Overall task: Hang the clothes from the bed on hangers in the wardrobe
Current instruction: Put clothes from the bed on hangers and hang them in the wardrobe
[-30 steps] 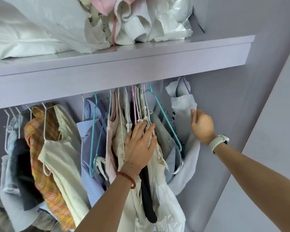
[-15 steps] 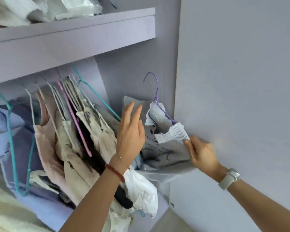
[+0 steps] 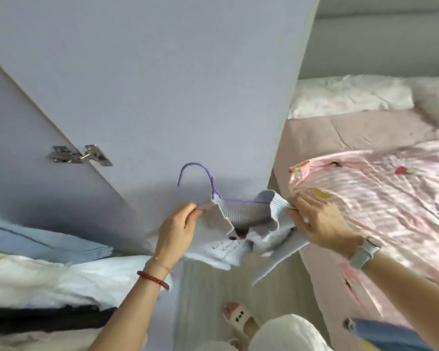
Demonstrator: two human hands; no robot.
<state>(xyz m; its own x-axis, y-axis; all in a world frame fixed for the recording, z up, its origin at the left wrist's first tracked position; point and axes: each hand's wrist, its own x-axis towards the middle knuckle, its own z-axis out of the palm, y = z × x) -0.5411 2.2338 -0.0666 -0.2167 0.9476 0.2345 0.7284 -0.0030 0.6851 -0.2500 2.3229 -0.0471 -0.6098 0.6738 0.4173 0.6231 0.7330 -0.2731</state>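
Observation:
A pale grey knitted top (image 3: 241,231) with a ribbed collar hangs on a purple wire hanger (image 3: 208,184), held out in front of the open lilac wardrobe door (image 3: 162,84). My left hand (image 3: 177,229) pinches the left side of the collar. My right hand (image 3: 319,219) grips the right shoulder of the top. A pink striped garment (image 3: 380,198) lies spread on the bed (image 3: 322,138) to the right. Something blue (image 3: 390,335) lies at the bed's near edge.
Folded light blue and white fabric (image 3: 48,264) is piled at the lower left. A metal hinge (image 3: 80,155) sits on the wardrobe door. White pillows (image 3: 350,95) lie at the head of the bed. A foot in a slipper (image 3: 238,317) stands on the pale floor.
The view has swung from the wardrobe rail down toward the door and bed. The grey top on its purple hanger has come out of the wardrobe, and my left hand now holds its collar.

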